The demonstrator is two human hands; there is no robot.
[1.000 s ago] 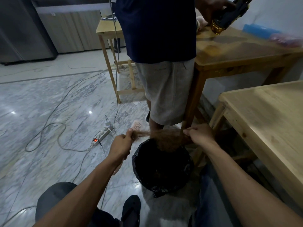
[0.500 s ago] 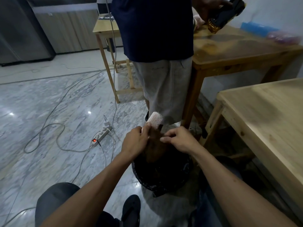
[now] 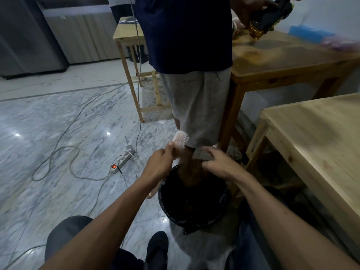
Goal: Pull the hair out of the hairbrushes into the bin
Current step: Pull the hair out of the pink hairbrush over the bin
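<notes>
My left hand (image 3: 159,164) grips a pink hairbrush (image 3: 180,142) by its handle, head tilted up, white bristles facing right. A thick clump of brown hair (image 3: 190,170) hangs from the brush down into the black-lined bin (image 3: 169,207) on the floor below both hands. My right hand (image 3: 218,164) is just right of the brush, above the bin's far rim, its fingers pinching the top of the hair clump.
A person in a dark shirt and grey shorts (image 3: 196,102) stands right behind the bin, holding a tool at a wooden table (image 3: 292,59). A lighter wooden table (image 3: 321,141) is at the right. A power strip (image 3: 121,161) and cables lie on the marble floor at left.
My hands came together over the bin. The brush turned upright, and the hair that was stretched sideways between them now hangs down into the bin.
</notes>
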